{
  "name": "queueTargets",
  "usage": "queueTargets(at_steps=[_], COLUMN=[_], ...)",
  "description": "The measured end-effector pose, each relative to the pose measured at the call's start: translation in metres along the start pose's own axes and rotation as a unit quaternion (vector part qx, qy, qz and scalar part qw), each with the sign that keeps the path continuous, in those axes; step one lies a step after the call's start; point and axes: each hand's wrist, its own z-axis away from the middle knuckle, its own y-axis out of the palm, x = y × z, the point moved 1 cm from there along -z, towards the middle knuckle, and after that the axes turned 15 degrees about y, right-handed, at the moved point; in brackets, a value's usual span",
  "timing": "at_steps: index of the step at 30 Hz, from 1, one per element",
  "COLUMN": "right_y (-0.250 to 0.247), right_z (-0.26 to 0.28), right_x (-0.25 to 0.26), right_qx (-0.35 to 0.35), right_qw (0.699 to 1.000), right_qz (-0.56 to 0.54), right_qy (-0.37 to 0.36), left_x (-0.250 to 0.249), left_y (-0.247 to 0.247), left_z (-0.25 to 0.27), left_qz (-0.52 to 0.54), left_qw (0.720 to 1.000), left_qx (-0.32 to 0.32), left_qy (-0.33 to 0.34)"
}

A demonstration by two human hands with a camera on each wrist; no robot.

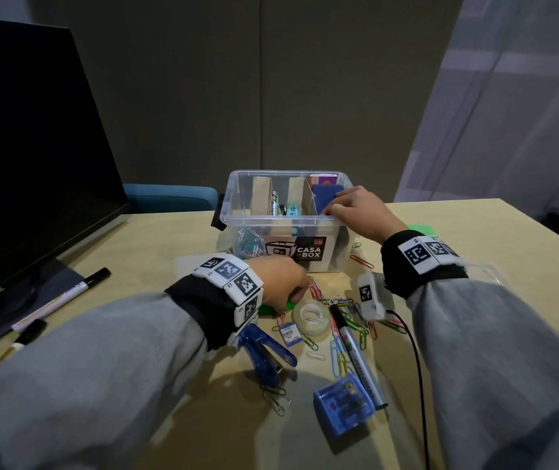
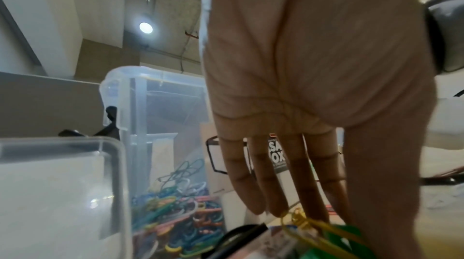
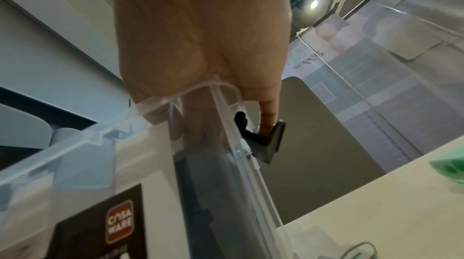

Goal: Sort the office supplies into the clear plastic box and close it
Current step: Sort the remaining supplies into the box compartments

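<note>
The clear plastic box (image 1: 273, 221) stands open mid-table, with cardboard dividers, pens and a heap of coloured paper clips (image 2: 175, 213) inside. My right hand (image 1: 349, 206) reaches over its right front corner and grips a flat blue pad (image 1: 326, 196) standing in the right compartment. One finger lies outside on the black latch (image 3: 270, 140). My left hand (image 1: 283, 283) is down on the table in front of the box. Its fingertips (image 2: 278, 207) and thumb close on a green item (image 1: 269, 308) beside a yellow clip (image 2: 301, 221).
Loose on the near table are a tape roll (image 1: 310, 317), blue stapler (image 1: 264, 351), grey marker (image 1: 356, 354), blue staple case (image 1: 344, 405) and several paper clips. A Dell monitor (image 1: 34, 157) and pens (image 1: 61, 298) stand left. A green pad (image 1: 422, 230) lies right.
</note>
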Motion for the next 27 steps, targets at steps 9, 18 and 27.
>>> queueTargets(at_steps=[9,18,27], right_y=[0.000,0.001,0.001], right_z=[0.000,-0.002,-0.001], right_x=[0.000,-0.003,-0.001], right_qx=[-0.005,-0.002,-0.007], right_qw=[1.000,1.000,1.000], right_qz=[-0.007,-0.023,-0.014], right_qy=[-0.005,-0.006,-0.006], left_x=[0.005,-0.009,-0.002], left_y=[-0.015,-0.006,-0.007], left_z=[0.006,-0.030,-0.031], left_qz=[0.052,0.006,0.014], left_qw=[0.998,0.999,0.999], left_qx=[0.003,0.038,0.029], left_qy=[-0.033,-0.016,0.003])
